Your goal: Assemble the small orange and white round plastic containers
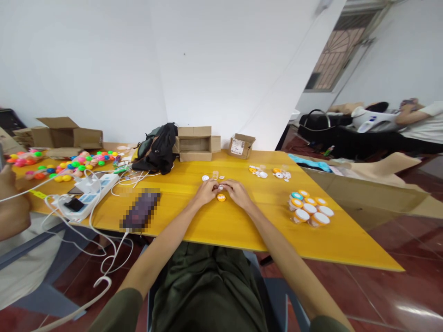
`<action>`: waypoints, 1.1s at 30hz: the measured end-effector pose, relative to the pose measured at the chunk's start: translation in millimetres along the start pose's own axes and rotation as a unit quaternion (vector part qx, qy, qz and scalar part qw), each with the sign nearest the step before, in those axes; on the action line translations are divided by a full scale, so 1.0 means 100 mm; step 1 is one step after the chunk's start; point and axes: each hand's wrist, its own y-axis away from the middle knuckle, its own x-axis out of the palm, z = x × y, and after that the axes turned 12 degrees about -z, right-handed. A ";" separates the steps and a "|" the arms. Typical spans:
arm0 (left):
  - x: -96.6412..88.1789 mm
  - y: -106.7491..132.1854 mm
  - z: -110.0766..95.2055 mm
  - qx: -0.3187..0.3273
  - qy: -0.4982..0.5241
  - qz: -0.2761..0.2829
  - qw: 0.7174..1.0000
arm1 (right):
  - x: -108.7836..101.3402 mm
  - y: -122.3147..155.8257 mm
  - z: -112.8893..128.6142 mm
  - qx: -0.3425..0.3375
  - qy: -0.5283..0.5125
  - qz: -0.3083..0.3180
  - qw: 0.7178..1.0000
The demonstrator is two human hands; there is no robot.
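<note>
Over the yellow table (194, 216), my left hand (206, 191) and my right hand (236, 191) meet with fingertips pinched on a small white part (220, 187), too small to name. Just below the fingers lies an orange round piece (221, 198) with a pale centre. Beyond my left hand are a white disc (205, 178) and a clear plastic cup (215, 174). A little white piece (221, 177) lies beside the cup. Both hands are closed, and my fingers partly hide what they hold.
Several round containers with orange or teal rims (309, 207) stand at the right. Loose parts (258, 171) lie behind them. A pixelated phone (141, 210), a power strip (90, 196), cables and colourful balls (79, 161) fill the left. Another person's arm (14, 207) shows at the left edge.
</note>
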 end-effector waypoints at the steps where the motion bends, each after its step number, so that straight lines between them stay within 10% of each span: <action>1: -0.01 0.00 -0.01 -0.002 -0.002 0.001 1.000 | 0.00 0.00 0.01 0.006 -0.006 0.000 1.000; 33: -0.02 -0.01 0.01 0.007 0.004 0.004 1.000 | -0.02 0.02 0.03 0.006 -0.052 0.006 0.999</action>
